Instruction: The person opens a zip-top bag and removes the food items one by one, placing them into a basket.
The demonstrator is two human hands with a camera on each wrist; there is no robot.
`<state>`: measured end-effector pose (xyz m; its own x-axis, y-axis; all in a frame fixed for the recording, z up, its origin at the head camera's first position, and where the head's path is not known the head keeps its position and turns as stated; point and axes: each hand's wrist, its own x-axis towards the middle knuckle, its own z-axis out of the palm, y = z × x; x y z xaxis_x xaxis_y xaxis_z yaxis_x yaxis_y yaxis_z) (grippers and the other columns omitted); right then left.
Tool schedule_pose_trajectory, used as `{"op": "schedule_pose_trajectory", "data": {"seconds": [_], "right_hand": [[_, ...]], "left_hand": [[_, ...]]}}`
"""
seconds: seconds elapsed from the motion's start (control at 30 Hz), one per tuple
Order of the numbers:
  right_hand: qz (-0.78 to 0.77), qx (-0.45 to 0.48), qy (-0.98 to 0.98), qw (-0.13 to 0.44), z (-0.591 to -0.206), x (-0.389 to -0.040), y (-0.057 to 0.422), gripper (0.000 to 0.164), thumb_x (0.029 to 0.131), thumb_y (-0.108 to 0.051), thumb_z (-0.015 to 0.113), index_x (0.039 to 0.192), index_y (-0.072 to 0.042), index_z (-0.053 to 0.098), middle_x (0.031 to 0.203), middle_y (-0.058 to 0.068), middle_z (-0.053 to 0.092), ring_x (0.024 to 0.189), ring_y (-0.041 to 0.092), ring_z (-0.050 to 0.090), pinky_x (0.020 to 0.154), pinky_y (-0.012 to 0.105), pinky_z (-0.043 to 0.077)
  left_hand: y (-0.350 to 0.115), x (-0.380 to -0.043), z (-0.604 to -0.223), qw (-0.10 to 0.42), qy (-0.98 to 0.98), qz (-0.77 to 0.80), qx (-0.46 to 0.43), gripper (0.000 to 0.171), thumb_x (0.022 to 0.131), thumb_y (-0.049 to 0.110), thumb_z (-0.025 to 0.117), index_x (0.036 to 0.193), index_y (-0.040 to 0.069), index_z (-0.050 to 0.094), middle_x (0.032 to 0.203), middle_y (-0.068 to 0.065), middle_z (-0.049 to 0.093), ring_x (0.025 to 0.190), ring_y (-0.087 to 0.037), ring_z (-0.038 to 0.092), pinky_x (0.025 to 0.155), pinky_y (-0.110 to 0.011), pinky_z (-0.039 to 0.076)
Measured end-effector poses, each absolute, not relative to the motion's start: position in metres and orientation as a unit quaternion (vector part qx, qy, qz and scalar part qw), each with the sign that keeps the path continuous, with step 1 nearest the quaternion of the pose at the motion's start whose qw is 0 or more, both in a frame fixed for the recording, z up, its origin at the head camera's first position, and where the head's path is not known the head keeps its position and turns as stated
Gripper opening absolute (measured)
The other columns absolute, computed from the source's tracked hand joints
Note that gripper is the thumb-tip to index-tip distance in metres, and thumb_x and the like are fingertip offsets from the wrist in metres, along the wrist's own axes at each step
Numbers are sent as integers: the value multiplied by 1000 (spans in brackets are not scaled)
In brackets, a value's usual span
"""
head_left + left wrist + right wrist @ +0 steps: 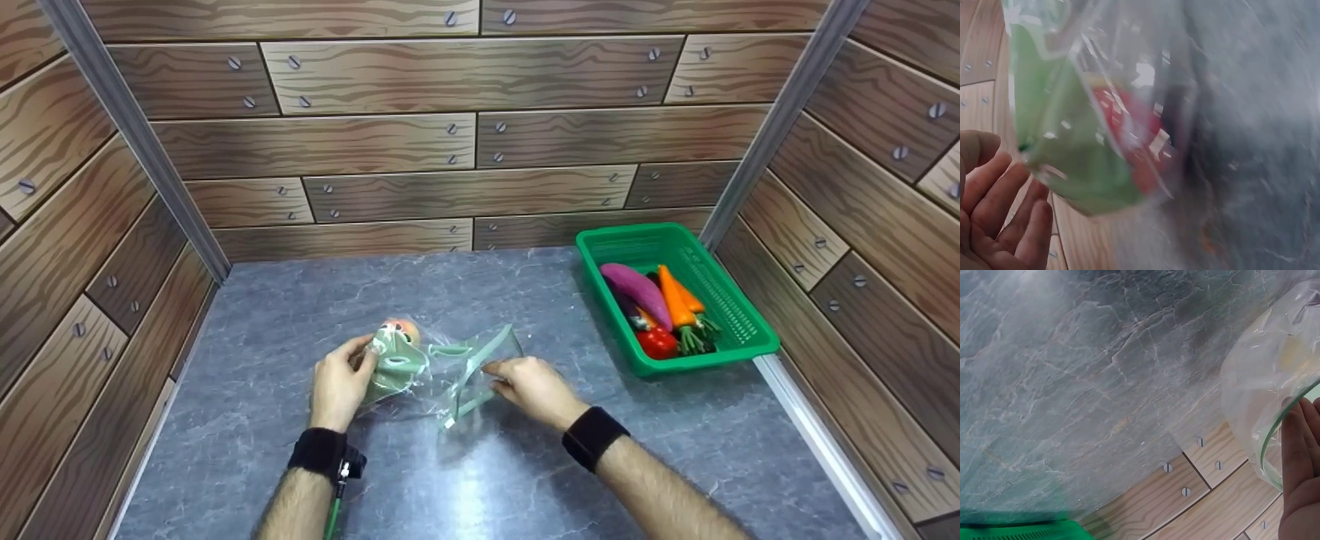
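Observation:
A clear plastic bag with green bands and a green rim (480, 360) is stretched between my two hands above the grey tabletop. At its green end, my left hand (341, 382) pinches the plastic between thumb and fingers. My right hand (536, 390) holds the rim with thumb and forefinger; in the right wrist view its fingers (1297, 439) lie against the green rim (1275, 427). A round red and orange fruit (403, 328) shows at the bag's far left side. Through the plastic in the left wrist view, the red fruit (1129, 118) is blurred, its kind unclear.
To the right stands a green basket (709, 360) holding a purple eggplant-like vegetable (637, 289), carrots (677, 300), a red tomato or pepper (658, 343) and darker items partly hidden. Wood-patterned walls (375, 146) close in the back and sides.

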<state>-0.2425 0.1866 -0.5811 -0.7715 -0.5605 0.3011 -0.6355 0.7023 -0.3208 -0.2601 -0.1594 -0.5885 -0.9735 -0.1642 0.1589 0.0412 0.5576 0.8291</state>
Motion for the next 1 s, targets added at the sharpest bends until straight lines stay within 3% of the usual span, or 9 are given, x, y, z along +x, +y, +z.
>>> {"op": "schedule_pose_trajectory", "data": {"seconds": [0.17, 0.37, 0.47, 0.63, 0.83, 1.0], "right_hand": [[206, 324, -919, 94, -583, -244, 186, 28, 102, -1, 86, 130, -1, 85, 119, 17, 91, 104, 34, 90, 95, 45, 75], [202, 326, -918, 107, -586, -245, 186, 19, 104, -3, 86, 123, -3, 87, 109, 14, 91, 94, 31, 89, 86, 43, 75], [194, 323, -920, 113, -588, -245, 185, 3, 104, -5, 86, 107, -6, 86, 96, 9, 89, 84, 27, 87, 77, 40, 73], [178, 307, -928, 110, -589, -243, 184, 22, 102, -6, 87, 83, -10, 78, 82, 6, 83, 77, 25, 83, 69, 40, 70], [190, 288, -935, 80, -593, -242, 184, 2, 101, -7, 87, 103, -9, 87, 96, 13, 88, 88, 34, 87, 78, 48, 74], [223, 279, -933, 39, -598, -242, 187, 15, 103, -10, 87, 118, -11, 87, 113, 13, 90, 103, 36, 88, 94, 51, 73]], "left_hand": [[-168, -263, -599, 83, -899, -429, 40, 44, 113, 28, 77, 154, 11, 77, 156, -22, 76, 149, -48, 71, 126, -68, 56], [-170, -263, -604, 48, -904, -424, 27, 46, 116, 33, 73, 155, 10, 76, 158, -25, 74, 151, -50, 69, 128, -69, 54], [-167, -263, -603, 40, -904, -425, 18, 44, 116, 33, 74, 153, 10, 77, 157, -25, 75, 150, -49, 71, 127, -68, 55], [-158, -260, -604, 27, -900, -434, 2, 41, 115, 33, 75, 151, 13, 79, 156, -22, 77, 150, -47, 71, 129, -68, 54], [-146, -258, -602, 4, -894, -447, -19, 40, 115, 32, 75, 151, 14, 80, 158, -22, 76, 152, -47, 70, 132, -69, 51], [-137, -255, -604, 5, -890, -453, -49, 38, 115, 32, 77, 147, 14, 82, 153, -21, 79, 149, -45, 72, 131, -67, 53]]}}
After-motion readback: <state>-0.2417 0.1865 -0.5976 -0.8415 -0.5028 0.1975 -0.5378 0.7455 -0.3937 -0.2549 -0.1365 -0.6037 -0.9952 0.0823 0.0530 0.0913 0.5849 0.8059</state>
